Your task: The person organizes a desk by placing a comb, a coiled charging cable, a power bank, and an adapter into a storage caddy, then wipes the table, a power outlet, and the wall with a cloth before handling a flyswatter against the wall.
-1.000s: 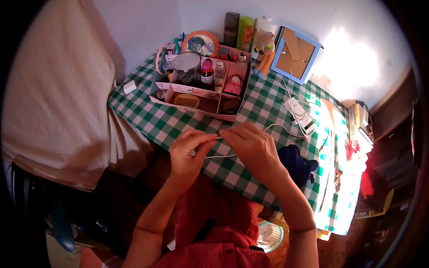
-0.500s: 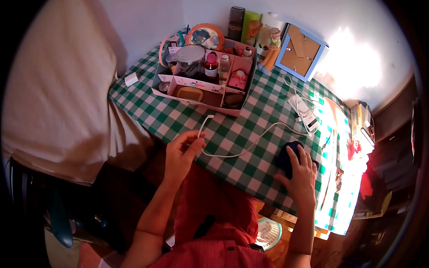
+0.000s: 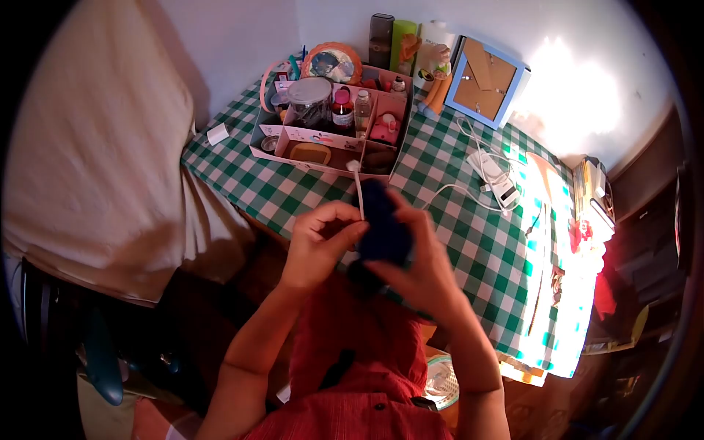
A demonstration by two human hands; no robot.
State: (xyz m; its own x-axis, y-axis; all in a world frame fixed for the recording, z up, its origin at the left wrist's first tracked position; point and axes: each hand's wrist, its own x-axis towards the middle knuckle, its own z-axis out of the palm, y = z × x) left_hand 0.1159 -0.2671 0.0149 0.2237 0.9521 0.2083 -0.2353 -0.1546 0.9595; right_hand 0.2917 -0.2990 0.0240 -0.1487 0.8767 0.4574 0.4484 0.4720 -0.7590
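My left hand [image 3: 323, 242] pinches a white cable [image 3: 360, 196] near its end, with the white connector pointing up toward the organizer box. In my right hand [image 3: 422, 260] is a dark blue object [image 3: 384, 224], blurred, its exact kind unclear. It is held up right beside the left fingertips and the cable, above the table's front edge. Whether the connector touches it I cannot tell. The rest of the cable passes behind the right hand and runs across the cloth to a white power strip [image 3: 490, 174].
A checked green-and-white tablecloth [image 3: 469, 253] covers the table. Beyond my hands stands a pink organizer box [image 3: 330, 167] with bottles and a jar. Behind are a doll [image 3: 438, 88] and a blue picture frame [image 3: 517, 95]. A small white adapter [image 3: 218, 133] lies left; books [image 3: 590, 194] stand right.
My right hand has lifted the dark blue object off the table and carried it left to my left hand. The left hand has shifted slightly right, and the cable end now points upward.
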